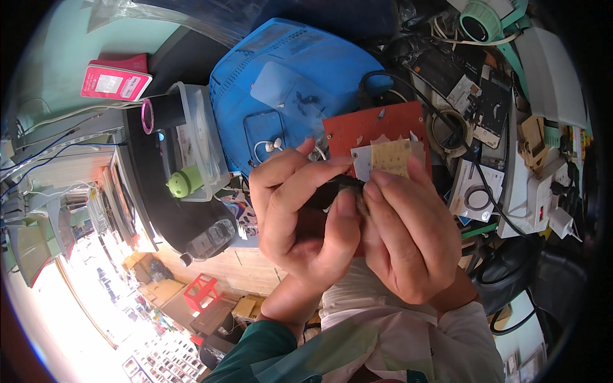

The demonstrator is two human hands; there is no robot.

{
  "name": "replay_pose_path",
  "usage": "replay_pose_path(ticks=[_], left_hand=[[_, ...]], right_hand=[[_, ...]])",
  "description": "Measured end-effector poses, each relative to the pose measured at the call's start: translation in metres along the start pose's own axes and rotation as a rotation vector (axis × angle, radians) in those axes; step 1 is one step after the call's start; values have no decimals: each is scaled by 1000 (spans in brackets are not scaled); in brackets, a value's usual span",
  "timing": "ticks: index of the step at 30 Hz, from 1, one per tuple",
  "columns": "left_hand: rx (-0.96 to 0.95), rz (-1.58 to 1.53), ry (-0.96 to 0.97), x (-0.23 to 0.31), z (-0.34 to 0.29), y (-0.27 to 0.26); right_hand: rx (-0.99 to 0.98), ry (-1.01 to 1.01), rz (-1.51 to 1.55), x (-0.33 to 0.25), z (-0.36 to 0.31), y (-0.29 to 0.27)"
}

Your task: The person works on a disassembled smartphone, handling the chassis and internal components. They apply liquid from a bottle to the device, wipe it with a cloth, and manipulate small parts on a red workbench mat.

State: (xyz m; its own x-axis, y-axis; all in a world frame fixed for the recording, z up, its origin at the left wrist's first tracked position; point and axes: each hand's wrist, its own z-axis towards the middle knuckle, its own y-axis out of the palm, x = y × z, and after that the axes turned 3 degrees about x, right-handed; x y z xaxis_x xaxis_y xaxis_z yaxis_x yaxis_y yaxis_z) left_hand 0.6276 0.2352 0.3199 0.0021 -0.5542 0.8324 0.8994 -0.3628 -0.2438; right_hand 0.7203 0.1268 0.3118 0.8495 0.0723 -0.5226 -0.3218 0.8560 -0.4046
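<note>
A small dark piece (348,182) is pinched between my two hands, its kind mostly hidden by fingers. My left hand (306,223) is closed, with thumb and fingertips on the piece. On the other side, my right hand (408,236) is closed too, fingertips pressed together against it. Just beyond the hands lies a red board (345,127), with a yellowish perforated pad (391,157) and a whitish plate (363,163) on it. A blue work mat (236,83) spreads behind, bearing a dark rectangular phone frame (263,131) and a short white cable (260,150).
At left stand a clear plastic bin (203,115), a green robot-shaped figure (185,181), a plastic bottle (214,239) and a pink box (118,76). Rightward lie a tape roll (450,132), a black cable (482,185) and a cluttered heap of parts. A red stool (201,292) stands beyond the table.
</note>
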Motion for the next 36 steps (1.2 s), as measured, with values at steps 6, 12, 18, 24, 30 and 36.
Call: replay_pose_path(ticks=[6, 12, 18, 24, 30, 36], left_hand=[[-10, 5, -9, -1, 1, -3], [-1, -71, -35, -3, 0, -6], [-10, -126, -51, -6, -1, -8], [-42, -123, -32, -8, -2, -10], [11, -177, -44, -9, -1, -7], [15, -193, -42, -8, -1, -7]], right_hand=[[-39, 50, 52, -2, 2, 1], [-49, 104, 128, -3, 4, -1], [-68, 126, 136, -6, 7, -3], [-87, 145, 145, -8, 8, -4], [-85, 151, 153, -8, 9, -6], [-84, 172, 172, -7, 11, -7]])
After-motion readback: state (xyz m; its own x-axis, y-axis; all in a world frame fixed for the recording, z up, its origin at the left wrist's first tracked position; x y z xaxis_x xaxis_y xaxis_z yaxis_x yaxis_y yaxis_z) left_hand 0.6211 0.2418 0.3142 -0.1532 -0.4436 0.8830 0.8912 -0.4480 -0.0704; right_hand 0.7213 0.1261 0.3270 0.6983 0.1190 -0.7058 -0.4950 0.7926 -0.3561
